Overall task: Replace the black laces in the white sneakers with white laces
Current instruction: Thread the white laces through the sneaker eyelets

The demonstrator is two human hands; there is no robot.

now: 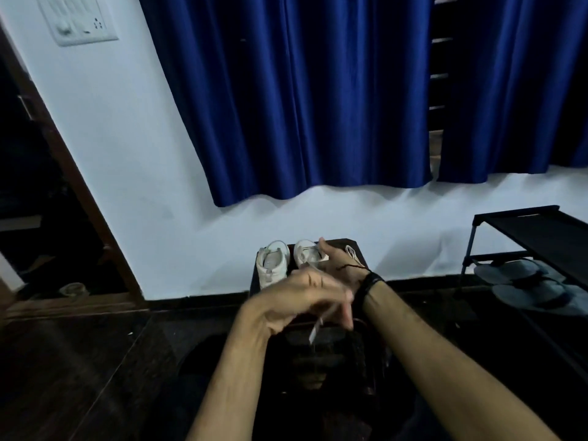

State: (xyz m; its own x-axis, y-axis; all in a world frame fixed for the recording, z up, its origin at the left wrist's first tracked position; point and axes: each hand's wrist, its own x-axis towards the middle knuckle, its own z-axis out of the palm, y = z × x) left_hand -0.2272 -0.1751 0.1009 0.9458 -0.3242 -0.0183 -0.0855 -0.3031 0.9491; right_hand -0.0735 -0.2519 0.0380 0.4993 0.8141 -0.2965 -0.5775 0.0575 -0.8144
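Blue curtains (pixel 302 100) hang behind a dark counter (pixel 353 246) bearing two white sneakers (pixel 272 264). Left hand (pixel 305 297) pinches one white lace (pixel 318 326); right hand's (pixel 340 265) grip is unclear.

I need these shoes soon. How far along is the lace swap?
No black laces show on either white sneaker, so removal looks done. In hand: the left hand pinches a white lace running toward the right sneaker, where the right hand works. Left: the left sneaker's eyelets look bare; another white lace waits beside them.
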